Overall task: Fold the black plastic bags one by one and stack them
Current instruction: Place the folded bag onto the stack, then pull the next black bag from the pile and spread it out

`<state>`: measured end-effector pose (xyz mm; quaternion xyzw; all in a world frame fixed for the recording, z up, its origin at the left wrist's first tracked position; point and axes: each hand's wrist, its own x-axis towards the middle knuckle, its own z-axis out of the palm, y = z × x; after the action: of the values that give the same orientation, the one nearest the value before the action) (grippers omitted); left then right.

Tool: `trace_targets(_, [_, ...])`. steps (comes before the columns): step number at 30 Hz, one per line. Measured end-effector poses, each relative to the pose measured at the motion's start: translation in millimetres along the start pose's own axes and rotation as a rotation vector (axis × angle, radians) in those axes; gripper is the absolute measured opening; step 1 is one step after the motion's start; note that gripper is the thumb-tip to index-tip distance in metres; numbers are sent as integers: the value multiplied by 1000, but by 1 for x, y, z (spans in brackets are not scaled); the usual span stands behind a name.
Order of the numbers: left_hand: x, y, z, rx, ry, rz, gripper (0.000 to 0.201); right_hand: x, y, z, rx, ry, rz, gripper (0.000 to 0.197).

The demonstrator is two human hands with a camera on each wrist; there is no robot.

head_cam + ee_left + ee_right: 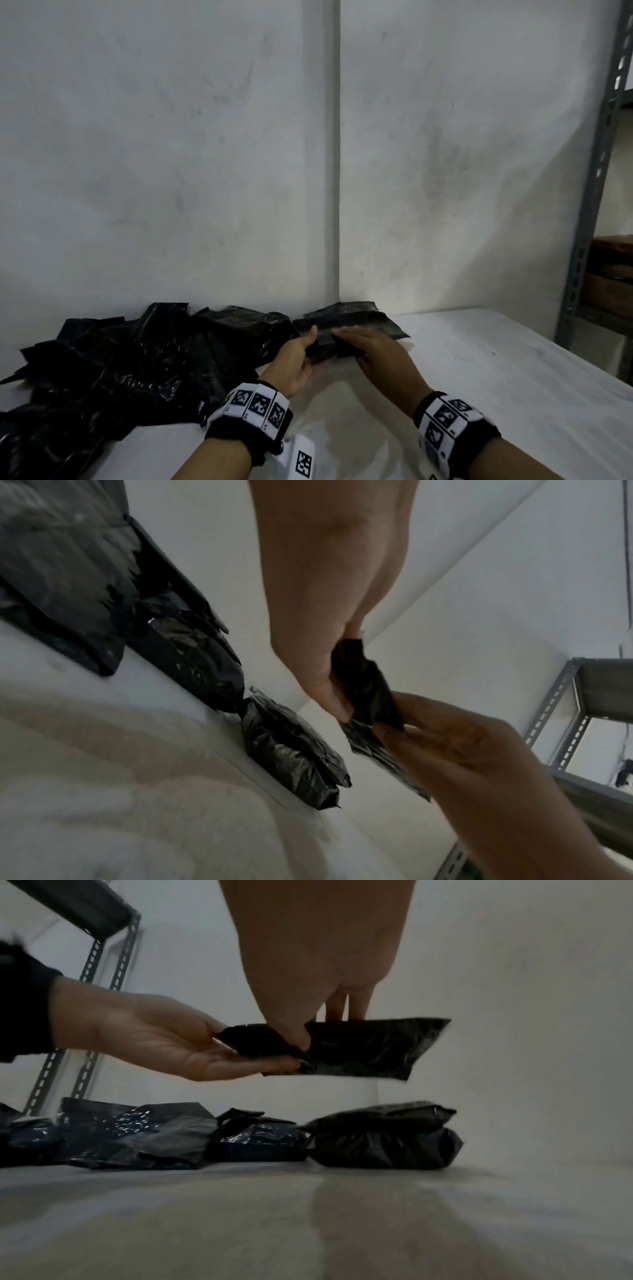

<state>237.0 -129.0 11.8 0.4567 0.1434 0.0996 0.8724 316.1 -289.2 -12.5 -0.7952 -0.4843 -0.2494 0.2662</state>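
Folded black bag (359, 1047) held above bench (479, 370), over folded stack (383, 1139). Pinched by left hand (294, 356) and right hand (373, 349), close together. Unfolded pile (120, 370) to the left.

Bare white table (496, 394) opens wide across the lower right of the head view, and there's open air under the folded bag (359, 1047) both hands hold up, seen from the right wrist. The loose heap of black bags (120, 370) crowds the lower left, the folded stack (356, 318) sits tight against the wall (205, 171) at centre. A metal shelf post (589, 205) blocks the right edge.
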Motion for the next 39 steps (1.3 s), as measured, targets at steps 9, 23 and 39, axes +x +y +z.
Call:
trace_targets(9, [58,11,-21,732,179,259,16,55,45,19,-138,87,-22,53])
trace_targets(23, [111,-12,-46,1424,-204,207,69,75,67,75,-151,-368,352,40])
trace_targets(39, [11,43,-139,1024,275,561,29,94,-59,96,311,-332,284,18])
